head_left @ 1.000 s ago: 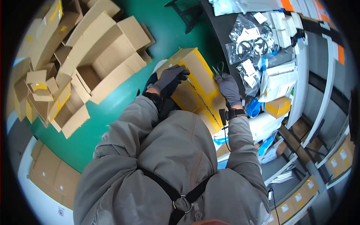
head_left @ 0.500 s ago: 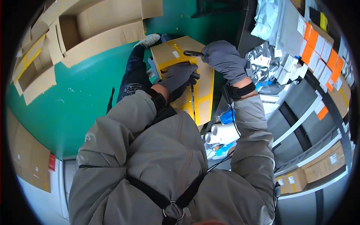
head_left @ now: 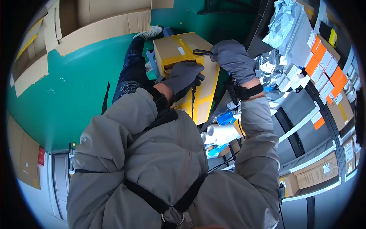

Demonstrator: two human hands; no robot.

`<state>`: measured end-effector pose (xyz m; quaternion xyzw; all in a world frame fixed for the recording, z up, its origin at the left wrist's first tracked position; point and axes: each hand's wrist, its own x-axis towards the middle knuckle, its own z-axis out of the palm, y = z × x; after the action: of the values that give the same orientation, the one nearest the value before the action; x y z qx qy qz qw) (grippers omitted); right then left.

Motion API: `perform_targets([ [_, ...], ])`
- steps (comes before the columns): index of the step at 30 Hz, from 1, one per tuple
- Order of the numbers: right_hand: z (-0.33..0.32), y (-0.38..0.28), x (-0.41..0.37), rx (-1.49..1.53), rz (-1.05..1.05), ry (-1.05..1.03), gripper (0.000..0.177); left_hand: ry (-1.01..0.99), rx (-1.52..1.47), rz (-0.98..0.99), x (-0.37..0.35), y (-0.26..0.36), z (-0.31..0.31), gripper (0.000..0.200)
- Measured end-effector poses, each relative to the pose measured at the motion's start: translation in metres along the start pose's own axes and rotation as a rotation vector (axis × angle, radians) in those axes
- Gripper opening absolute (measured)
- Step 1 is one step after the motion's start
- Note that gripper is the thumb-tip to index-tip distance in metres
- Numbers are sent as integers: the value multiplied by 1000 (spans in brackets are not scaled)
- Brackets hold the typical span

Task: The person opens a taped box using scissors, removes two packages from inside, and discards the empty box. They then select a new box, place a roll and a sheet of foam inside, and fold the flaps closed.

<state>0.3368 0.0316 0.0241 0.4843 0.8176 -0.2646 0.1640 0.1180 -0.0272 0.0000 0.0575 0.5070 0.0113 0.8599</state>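
A cardboard box (head_left: 172, 47) sealed with yellow tape stands on the green floor in front of me. My left hand (head_left: 182, 75), in a grey glove, presses on the box top beside the centre seam. My right hand (head_left: 232, 56), also gloved, is closed around black-handled scissors (head_left: 201, 52) held over the box's far half. A dark slit runs along the seam below my left hand. My grey jacket fills the lower part of the view.
Opened, flattened cartons (head_left: 101, 21) lie on the floor at the upper left. A dark table (head_left: 263, 26) and shelves (head_left: 324, 57) with silver bags, orange-labelled packs and boxes stand on the right. White rolls (head_left: 221, 133) and blue items lie beside the box.
The view has swung and tilted. My right hand, holding the scissors, went from the box's right edge to above its far half. My left hand slid a little along the seam.
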Motion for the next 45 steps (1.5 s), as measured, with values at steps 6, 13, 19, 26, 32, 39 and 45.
perform_targets([
  [6,-2,0,1,8,15,-3,14,-34,-16,16,6,-7,-6,25],
  [13,-1,1,13,34,-9,-99,14,-26,37,27,1,-2,-6,27],
  [19,3,-20,24,1,-102,-11,16,-9,13,56,10,-10,-4,26],
  [26,-7,-4,-8,102,59,-20,14,-52,24,112,12,-16,-4,27],
  [32,4,2,-9,133,24,64,16,-11,64,26,1,3,1,30],
  [39,37,14,-28,816,416,-121,20,14,82,-19,29,28,16,37],
  [45,64,4,-73,1528,619,180,18,77,913,416,47,8,16,47],
])
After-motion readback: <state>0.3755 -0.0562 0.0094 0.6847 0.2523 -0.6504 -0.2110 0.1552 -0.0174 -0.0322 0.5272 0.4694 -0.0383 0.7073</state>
